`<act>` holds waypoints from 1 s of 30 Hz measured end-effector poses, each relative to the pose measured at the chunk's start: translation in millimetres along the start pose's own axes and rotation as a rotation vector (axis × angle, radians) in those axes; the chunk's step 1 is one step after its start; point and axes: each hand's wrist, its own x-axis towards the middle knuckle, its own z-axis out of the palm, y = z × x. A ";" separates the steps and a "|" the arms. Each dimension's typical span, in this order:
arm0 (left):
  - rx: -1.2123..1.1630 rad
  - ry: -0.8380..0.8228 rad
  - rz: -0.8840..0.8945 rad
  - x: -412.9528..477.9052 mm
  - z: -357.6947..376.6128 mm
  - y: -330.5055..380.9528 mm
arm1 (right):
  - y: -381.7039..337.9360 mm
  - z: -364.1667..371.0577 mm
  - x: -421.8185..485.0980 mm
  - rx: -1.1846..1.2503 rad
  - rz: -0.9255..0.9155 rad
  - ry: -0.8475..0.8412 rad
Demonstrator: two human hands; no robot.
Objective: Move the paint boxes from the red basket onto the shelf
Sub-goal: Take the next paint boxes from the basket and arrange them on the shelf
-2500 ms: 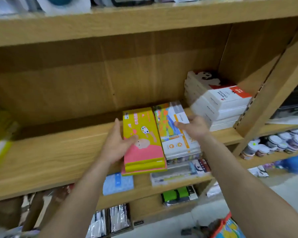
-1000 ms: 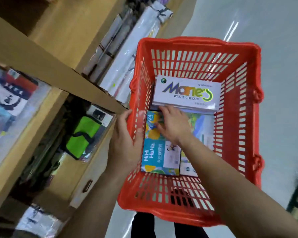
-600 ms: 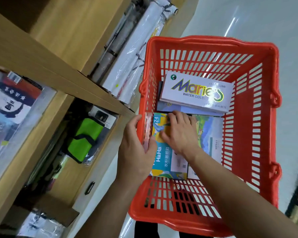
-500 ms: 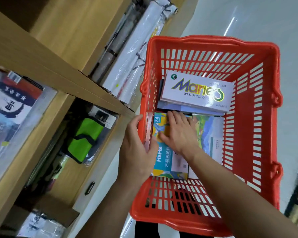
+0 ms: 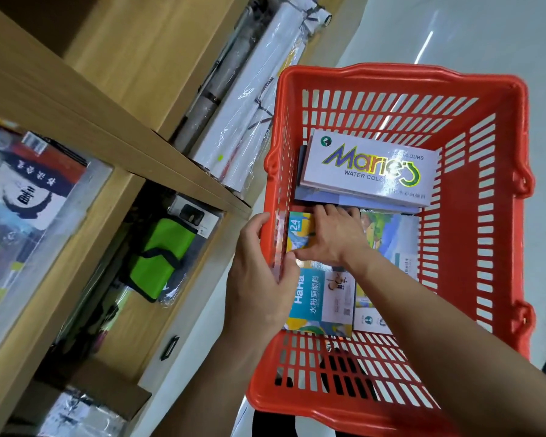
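Red basket (image 5: 501,190) held the boxes; right hand (image 5: 334,238) and left hand (image 5: 259,279) pinched the HaHa paint box (image 5: 319,298) between them, probably needing a lift toward the shelf (image 5: 76,99)

green pouch (image 5: 163,257) in clear wrap, lower compartment at left | white wrapped rolls (image 5: 259,99) leaning far, upper middle | calligraphy-print packet (image 5: 32,190) far left, under plastic | grey glossy floor (image 5: 454,33) far right
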 end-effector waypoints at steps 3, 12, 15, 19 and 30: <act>-0.010 0.013 0.005 -0.3 0.1 0.5 | 0.8 -7.7 -15.0 0.017 -0.036 0.079; 0.001 0.043 0.041 -1.1 -3.7 7.9 | 13.0 -70.3 -57.6 0.119 -0.142 -0.010; 0.151 0.095 0.175 -6.4 -9.1 18.0 | 17.7 -84.7 -80.0 0.138 -0.204 0.058; 0.189 0.068 0.302 -25.4 -10.6 34.8 | 49.1 -107.1 -126.1 0.322 -0.134 0.212; -0.377 -0.347 -0.510 19.7 96.1 28.4 | 73.6 -105.7 -216.1 0.509 0.197 0.354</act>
